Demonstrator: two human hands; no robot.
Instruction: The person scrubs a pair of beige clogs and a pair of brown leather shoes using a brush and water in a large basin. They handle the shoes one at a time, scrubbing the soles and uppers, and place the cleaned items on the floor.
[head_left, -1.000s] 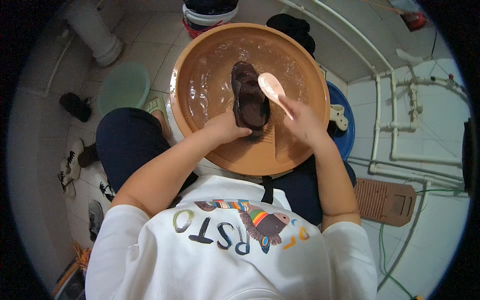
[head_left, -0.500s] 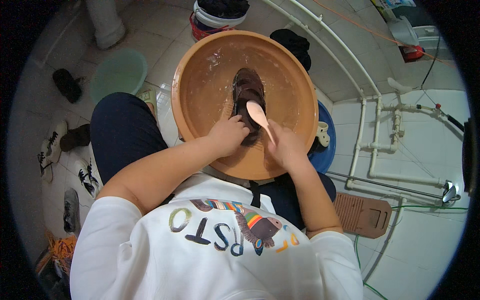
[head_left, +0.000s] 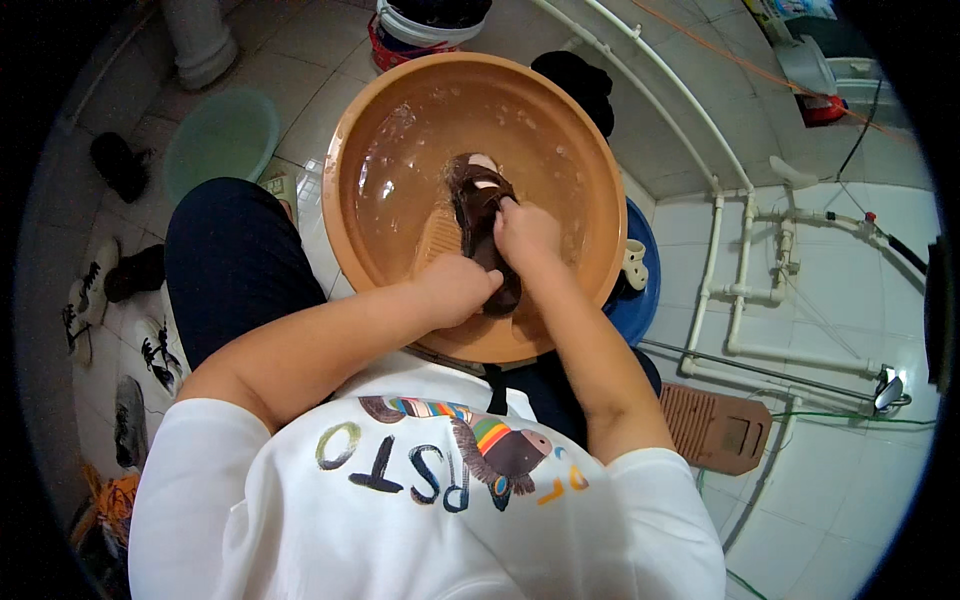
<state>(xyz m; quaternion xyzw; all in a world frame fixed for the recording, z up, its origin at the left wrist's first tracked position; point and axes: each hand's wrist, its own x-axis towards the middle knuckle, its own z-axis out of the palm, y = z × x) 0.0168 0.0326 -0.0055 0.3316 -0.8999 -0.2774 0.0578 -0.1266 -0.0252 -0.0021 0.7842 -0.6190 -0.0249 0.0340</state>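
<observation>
A dark brown strapped sandal [head_left: 478, 225] lies in a large orange-brown basin [head_left: 345, 200] of water, its toe pointing away from me. My left hand [head_left: 460, 288] is closed on the heel end, with the thumb over the inner sole. My right hand [head_left: 527, 238] is closed at the sandal's middle, fingers at the strap opening. Pale pink patches of a brush [head_left: 484, 162] show between the straps near the toe. The brush's handle is hidden by the right hand and sandal, and its bristles cannot be seen.
Ridges of a washboard [head_left: 440, 238] show beside the sandal. A blue basin [head_left: 640, 310] with a cream clog [head_left: 634, 265] stands to the right, near a brown washboard [head_left: 715, 430]. Left are a pale green basin [head_left: 222, 140] and several shoes. A bucket [head_left: 425, 35] stands behind.
The brush head has gone from above the sandal's heel part to under its straps. My right hand has moved forward and left to the straps; the sandal's toe now tilts left.
</observation>
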